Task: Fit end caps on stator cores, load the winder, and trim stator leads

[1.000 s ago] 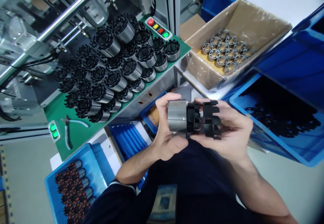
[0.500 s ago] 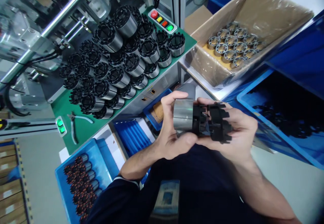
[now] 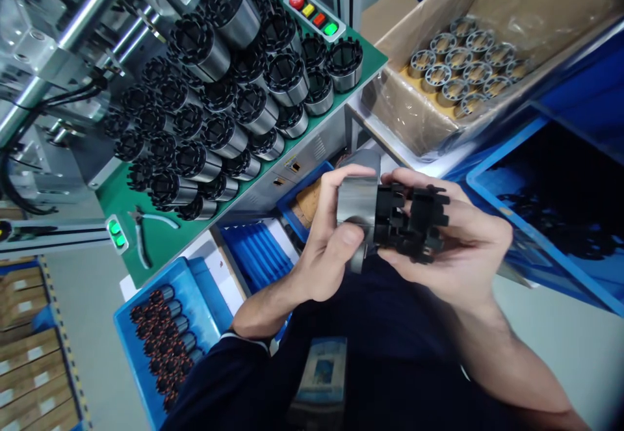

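Note:
My left hand (image 3: 327, 244) grips a grey metal stator core (image 3: 357, 202) in front of my chest, thumb and fingers wrapped round it. A black toothed plastic insert (image 3: 387, 216) sits in the core's right end. My right hand (image 3: 461, 249) is closed on a second black toothed plastic insert (image 3: 426, 220), held against the first one. Both hands are together, with the parts touching between them.
A green machine shelf (image 3: 160, 249) carries several finished cores with black inserts (image 3: 229, 99), pliers (image 3: 141, 236) and a button panel (image 3: 314, 10). A cardboard box (image 3: 414, 119) holds bare metal cores. Blue bins: black inserts at right (image 3: 550, 223), wound parts at lower left (image 3: 160, 346).
The view has shifted, so the shelf and boxes sit higher and further right. My hands have turned the core slightly and pressed the black inserts closer together.

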Action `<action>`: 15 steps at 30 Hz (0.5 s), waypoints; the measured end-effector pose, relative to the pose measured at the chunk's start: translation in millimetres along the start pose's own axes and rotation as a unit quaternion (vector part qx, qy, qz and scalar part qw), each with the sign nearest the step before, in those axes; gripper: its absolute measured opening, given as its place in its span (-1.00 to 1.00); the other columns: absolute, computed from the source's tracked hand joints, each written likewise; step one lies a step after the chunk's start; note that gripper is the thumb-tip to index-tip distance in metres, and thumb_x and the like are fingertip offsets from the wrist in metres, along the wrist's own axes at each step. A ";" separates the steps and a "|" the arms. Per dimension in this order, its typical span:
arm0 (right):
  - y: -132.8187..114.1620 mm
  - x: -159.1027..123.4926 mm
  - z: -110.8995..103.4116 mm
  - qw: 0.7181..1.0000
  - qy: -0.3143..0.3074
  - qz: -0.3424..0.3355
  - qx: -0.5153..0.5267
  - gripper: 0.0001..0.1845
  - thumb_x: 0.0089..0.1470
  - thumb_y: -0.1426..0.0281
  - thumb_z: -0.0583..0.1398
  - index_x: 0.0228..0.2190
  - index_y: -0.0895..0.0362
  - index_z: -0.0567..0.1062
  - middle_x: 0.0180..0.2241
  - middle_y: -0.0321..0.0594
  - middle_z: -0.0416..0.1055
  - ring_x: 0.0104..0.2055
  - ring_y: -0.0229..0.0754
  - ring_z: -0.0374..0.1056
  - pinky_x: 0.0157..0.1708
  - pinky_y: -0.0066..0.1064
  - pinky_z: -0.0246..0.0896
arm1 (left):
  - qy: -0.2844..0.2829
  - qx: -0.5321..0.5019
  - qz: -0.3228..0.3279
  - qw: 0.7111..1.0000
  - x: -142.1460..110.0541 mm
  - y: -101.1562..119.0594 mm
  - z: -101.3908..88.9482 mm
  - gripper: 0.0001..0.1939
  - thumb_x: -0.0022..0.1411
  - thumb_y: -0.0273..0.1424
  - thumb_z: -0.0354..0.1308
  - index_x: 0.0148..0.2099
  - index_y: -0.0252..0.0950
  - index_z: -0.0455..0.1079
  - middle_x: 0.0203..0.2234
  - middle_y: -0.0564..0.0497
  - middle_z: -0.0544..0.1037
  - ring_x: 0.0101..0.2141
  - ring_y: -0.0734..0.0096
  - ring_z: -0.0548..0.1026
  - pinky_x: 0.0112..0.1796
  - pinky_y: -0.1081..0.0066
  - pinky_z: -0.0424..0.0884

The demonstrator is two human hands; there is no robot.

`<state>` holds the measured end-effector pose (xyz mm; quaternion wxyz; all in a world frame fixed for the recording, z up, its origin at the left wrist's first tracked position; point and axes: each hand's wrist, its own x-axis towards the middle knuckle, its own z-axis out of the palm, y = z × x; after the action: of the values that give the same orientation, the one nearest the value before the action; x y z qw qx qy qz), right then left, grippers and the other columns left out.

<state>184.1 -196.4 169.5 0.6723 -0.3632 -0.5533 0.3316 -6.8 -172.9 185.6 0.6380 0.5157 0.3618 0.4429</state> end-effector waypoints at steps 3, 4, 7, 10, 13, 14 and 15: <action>1.6 1.8 0.0 1.000 -0.002 0.003 -0.004 -0.33 -0.02 0.37 0.74 0.13 -0.15 0.82 0.28 -0.18 0.75 0.22 0.20 0.78 0.20 0.12 0.85 | -0.004 -0.007 0.016 1.000 -0.8 -4.1 1.0 -0.16 0.43 0.40 0.29 0.47 0.00 0.47 0.09 -0.17 0.66 0.09 -0.20 0.68 0.08 -0.13 0.73; 2.4 2.2 -0.2 1.000 -0.004 0.000 -0.006 -0.33 -0.02 0.35 0.75 0.12 -0.15 0.82 0.27 -0.17 0.76 0.21 0.21 0.78 0.17 0.12 0.86 | -0.004 -0.005 0.015 1.000 -1.4 -5.0 1.0 -0.17 0.45 0.40 0.28 0.48 0.00 0.46 0.08 -0.16 0.65 0.08 -0.18 0.67 0.09 -0.13 0.73; 5.1 2.2 -2.6 1.000 -0.006 -0.018 -0.013 -0.30 -0.06 0.27 0.77 0.13 -0.18 0.81 0.24 -0.18 0.77 0.16 0.19 0.80 0.08 0.09 0.88 | -0.017 0.010 0.007 1.000 -4.0 -6.5 -0.7 -0.21 0.50 0.38 0.22 0.51 0.04 0.43 0.12 -0.14 0.65 0.04 -0.08 0.66 0.08 -0.10 0.74; 7.3 1.8 -7.8 0.999 -0.008 -0.028 -0.023 -0.30 -0.07 0.24 0.78 0.12 -0.18 0.83 0.24 -0.18 0.77 0.15 0.17 0.80 0.12 0.05 0.86 | -0.036 0.020 -0.021 0.999 -6.1 -5.5 -2.6 -0.20 0.46 0.42 0.23 0.51 0.16 0.39 0.05 -0.02 0.66 -0.09 0.06 0.67 -0.08 0.01 0.75; 8.4 2.0 -14.1 0.997 -0.018 -0.066 -0.026 -0.26 -0.12 0.28 0.80 0.12 -0.12 0.85 0.26 -0.16 0.76 0.15 0.16 0.79 0.11 0.00 0.85 | -0.050 0.014 -0.045 0.998 -7.3 -1.6 -1.6 -0.21 0.45 0.39 0.27 0.51 0.16 0.38 -0.06 0.03 0.64 -0.18 0.10 0.67 -0.16 0.05 0.74; 8.3 1.9 -15.7 0.996 -0.021 -0.078 -0.026 -0.23 -0.14 0.30 0.81 0.13 -0.11 0.85 0.27 -0.16 0.76 0.14 0.15 0.80 0.07 -0.01 0.86 | -0.049 0.009 -0.044 0.998 -7.5 0.0 -0.7 -0.24 0.48 0.35 0.27 0.51 0.14 0.39 -0.05 0.01 0.64 -0.17 0.09 0.68 -0.13 0.03 0.74; 8.0 1.4 -16.8 0.996 -0.024 -0.085 -0.029 -0.23 -0.15 0.31 0.81 0.13 -0.10 0.85 0.26 -0.16 0.77 0.13 0.14 0.80 0.04 -0.02 0.86 | -0.048 0.003 -0.039 0.998 -7.8 1.4 0.3 -0.29 0.51 0.30 0.27 0.50 0.11 0.40 -0.02 -0.01 0.64 -0.15 0.08 0.69 -0.09 0.02 0.75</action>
<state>200.6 -193.1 161.3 0.6735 -0.3267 -0.6075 0.2657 -9.5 -180.2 187.1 0.6702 0.5235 0.3517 0.3913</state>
